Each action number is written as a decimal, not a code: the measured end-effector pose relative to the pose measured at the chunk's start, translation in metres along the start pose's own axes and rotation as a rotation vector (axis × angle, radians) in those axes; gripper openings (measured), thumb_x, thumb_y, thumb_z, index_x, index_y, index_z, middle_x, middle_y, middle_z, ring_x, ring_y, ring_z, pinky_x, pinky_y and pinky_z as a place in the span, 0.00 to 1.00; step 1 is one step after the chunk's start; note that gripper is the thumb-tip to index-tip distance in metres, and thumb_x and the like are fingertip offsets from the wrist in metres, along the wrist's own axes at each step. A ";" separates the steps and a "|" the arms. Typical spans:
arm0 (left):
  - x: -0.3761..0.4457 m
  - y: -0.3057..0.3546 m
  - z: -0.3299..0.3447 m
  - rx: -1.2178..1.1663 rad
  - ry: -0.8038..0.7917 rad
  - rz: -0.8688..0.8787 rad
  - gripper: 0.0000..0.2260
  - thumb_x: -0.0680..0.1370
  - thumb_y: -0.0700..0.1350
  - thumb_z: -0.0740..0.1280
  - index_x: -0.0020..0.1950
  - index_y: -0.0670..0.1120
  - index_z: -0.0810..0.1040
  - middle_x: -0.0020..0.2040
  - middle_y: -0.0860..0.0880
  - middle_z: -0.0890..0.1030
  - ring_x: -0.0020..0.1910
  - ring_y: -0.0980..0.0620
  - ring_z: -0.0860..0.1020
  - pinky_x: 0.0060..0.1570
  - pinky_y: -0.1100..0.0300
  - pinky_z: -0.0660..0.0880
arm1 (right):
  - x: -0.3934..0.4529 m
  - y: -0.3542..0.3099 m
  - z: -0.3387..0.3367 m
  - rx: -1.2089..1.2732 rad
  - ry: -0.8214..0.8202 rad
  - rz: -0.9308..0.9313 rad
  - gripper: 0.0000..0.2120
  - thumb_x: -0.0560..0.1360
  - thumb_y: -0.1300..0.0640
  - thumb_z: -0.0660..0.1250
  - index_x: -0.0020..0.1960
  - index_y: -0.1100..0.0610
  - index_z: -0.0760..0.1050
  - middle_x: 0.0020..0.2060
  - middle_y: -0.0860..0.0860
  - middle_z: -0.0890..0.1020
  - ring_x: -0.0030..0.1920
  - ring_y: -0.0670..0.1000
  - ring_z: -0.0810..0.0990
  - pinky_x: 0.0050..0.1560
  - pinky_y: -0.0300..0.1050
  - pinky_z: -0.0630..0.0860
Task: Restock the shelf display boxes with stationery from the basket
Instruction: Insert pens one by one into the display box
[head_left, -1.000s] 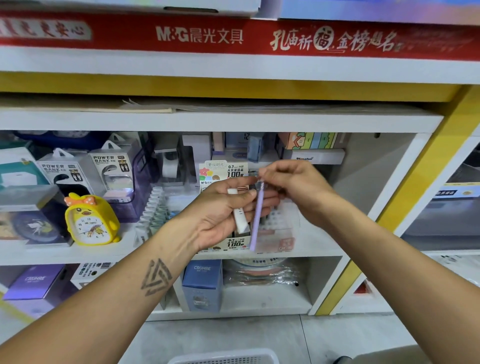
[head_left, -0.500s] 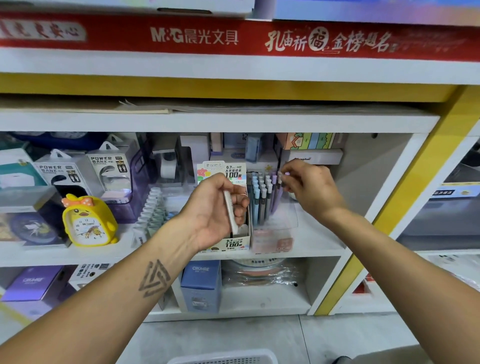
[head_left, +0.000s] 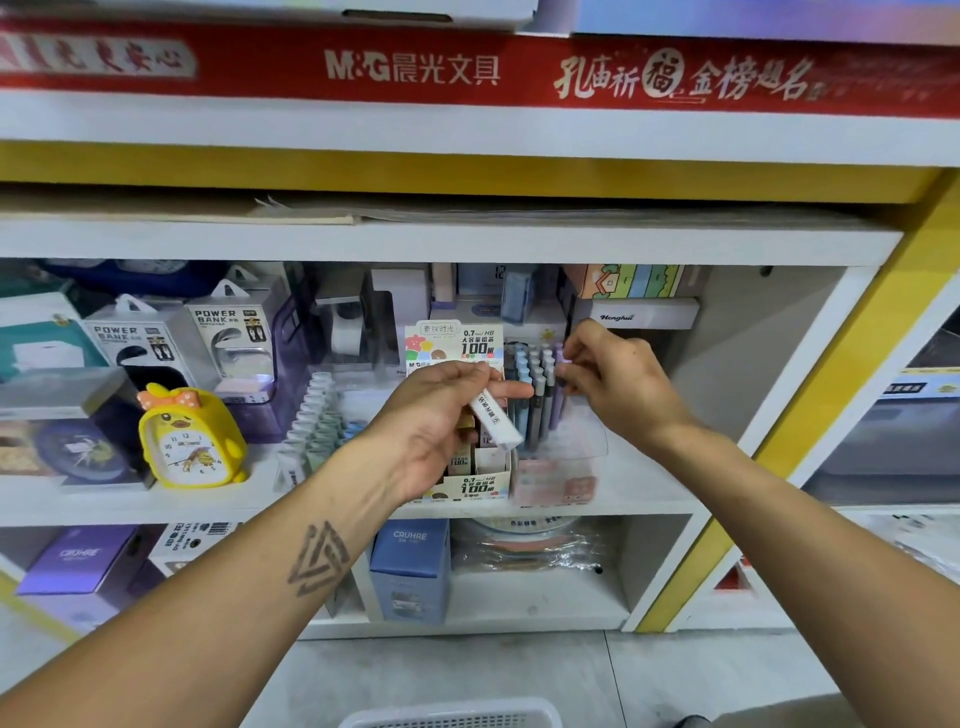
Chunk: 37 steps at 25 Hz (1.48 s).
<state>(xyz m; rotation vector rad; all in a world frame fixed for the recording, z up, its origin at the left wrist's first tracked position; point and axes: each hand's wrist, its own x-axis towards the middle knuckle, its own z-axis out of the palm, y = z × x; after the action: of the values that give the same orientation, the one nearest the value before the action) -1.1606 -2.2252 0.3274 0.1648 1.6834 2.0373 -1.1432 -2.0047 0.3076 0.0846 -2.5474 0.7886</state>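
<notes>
White slim lead tube (head_left: 494, 410), printed label, pinched slantwise in the left hand (head_left: 434, 421) before the lead display box (head_left: 475, 480); right hand (head_left: 618, 384) fingertips pinching a purple pencil (head_left: 557, 395) standing in the clear pencil box (head_left: 563, 467).

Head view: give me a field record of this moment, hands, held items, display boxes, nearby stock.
left hand: holds a white lead-refill tube, tilted, in front of the 0.7 HB lead display box
right hand: fingertips pinch the top of a purple pen standing in the clear pen box
clear pen box contents: upright pens, blue, grey and purple
shelf, left: yellow duck alarm clock, power bank packs
basket: white rim at bottom edge, contents not visible
</notes>
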 end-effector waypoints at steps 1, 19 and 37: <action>0.000 0.000 0.000 0.035 0.019 0.014 0.05 0.83 0.43 0.62 0.54 0.43 0.75 0.51 0.42 0.86 0.46 0.45 0.76 0.34 0.58 0.65 | 0.001 0.003 0.000 -0.037 0.019 0.005 0.05 0.78 0.59 0.70 0.45 0.54 0.74 0.37 0.50 0.82 0.39 0.51 0.82 0.40 0.52 0.80; -0.012 0.018 -0.044 -0.270 0.126 0.075 0.06 0.78 0.32 0.66 0.54 0.33 0.78 0.46 0.35 0.83 0.40 0.43 0.83 0.39 0.56 0.83 | 0.006 -0.076 0.021 1.010 -0.291 0.322 0.13 0.71 0.61 0.73 0.55 0.65 0.82 0.43 0.63 0.85 0.40 0.54 0.85 0.43 0.41 0.83; -0.034 0.017 -0.152 0.756 0.410 0.238 0.10 0.80 0.37 0.63 0.58 0.41 0.80 0.56 0.43 0.83 0.52 0.50 0.80 0.47 0.70 0.75 | 0.028 -0.134 0.081 0.392 -0.233 0.064 0.01 0.76 0.60 0.73 0.45 0.56 0.84 0.36 0.56 0.85 0.34 0.49 0.83 0.40 0.46 0.82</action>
<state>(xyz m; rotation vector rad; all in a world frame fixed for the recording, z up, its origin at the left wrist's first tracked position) -1.1952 -2.3779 0.3159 0.2108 2.7517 1.5416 -1.1759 -2.1586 0.3312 0.2337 -2.5796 1.3665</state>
